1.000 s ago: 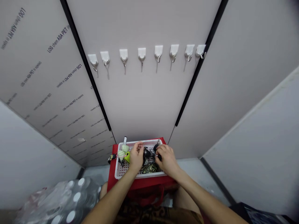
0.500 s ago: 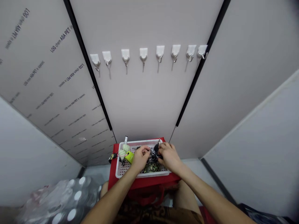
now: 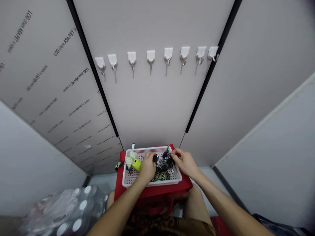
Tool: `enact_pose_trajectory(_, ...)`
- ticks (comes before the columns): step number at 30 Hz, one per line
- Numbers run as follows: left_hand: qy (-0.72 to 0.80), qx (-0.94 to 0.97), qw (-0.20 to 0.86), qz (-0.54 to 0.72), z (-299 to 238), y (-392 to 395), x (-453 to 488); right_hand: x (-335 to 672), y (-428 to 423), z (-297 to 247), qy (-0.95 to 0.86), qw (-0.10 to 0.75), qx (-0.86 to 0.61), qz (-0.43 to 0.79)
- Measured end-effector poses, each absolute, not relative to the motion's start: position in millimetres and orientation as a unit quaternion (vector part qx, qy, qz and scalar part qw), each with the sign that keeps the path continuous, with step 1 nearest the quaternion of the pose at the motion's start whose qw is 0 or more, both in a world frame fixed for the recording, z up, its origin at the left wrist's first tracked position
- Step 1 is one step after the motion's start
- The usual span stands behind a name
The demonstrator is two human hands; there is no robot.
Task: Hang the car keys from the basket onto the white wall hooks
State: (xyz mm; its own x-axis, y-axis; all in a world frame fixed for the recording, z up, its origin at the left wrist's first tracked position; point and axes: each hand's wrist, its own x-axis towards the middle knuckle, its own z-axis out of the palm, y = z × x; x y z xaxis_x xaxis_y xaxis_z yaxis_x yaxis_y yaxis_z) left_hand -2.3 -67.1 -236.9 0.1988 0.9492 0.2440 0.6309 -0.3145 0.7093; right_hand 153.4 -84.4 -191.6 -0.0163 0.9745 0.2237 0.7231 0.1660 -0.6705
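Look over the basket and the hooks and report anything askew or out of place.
A dark strap hangs out over the left rim of the white basket onto the red surface. The rightmost hook seems turned sideways, unlike the other seven. Nothing looks damaged.

Eight white hooks (image 3: 150, 56) are hanging in one row on the wall, and two black strips (image 3: 92, 68) are running down it. One white basket (image 3: 152, 184) is sitting on one red box (image 3: 152, 192). Two hands, the left hand (image 3: 147, 167) and the right hand (image 3: 185, 162), are reaching into it. One lime-green tag (image 3: 136, 165) is lying there. The dark keychains (image 3: 162, 164) are lying in a tangle, so their number is not showing.
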Motion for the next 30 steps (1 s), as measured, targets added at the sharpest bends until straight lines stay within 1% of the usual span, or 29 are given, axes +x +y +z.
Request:
enact_pose_trajectory(3,0.546,0.745,0.235,0.304,-237,-67,-2,152,-83,-189,-0.672,0.362,-0.615,0.199)
enact_pose_trajectory(7,0.541,0.768,0.232,0.253,-232,-68,-5,148,-77,-191,-0.687,0.345,-0.608,0.197)
enact_pose_trajectory(11,0.471,0.836,0.219,0.181,-225,-73,-9,145,-71,-198,-0.732,0.316,-0.586,0.143)
enact_pose_trajectory(14,0.465,0.844,0.194,0.185,-220,-79,-11,145,-73,-198,-0.759,0.287,-0.578,0.085)
enact_pose_trajectory(16,0.449,0.859,0.178,0.17,-218,-81,-13,145,-79,-195,-0.782,0.243,-0.568,0.085)
enact_pose_trajectory(18,0.44,0.874,0.159,0.132,-218,-81,-14,145,-85,-193,-0.815,0.149,-0.547,0.115)
enact_pose_trajectory(20,0.465,0.869,0.133,0.106,-219,-77,-14,144,-89,-193,-0.833,0.048,-0.539,0.12)
enact_pose_trajectory(22,0.505,0.85,0.119,0.098,-221,-73,-14,139,-90,-194,-0.833,-0.011,-0.545,0.097)
enact_pose_trajectory(27,0.546,0.82,0.137,0.102,-222,-65,-13,123,-87,-194,-0.843,-0.073,-0.527,0.077)
enact_pose_trajectory(30,0.557,0.808,0.148,0.122,-221,-65,-13,116,-85,-196,-0.855,-0.069,-0.51,0.073)
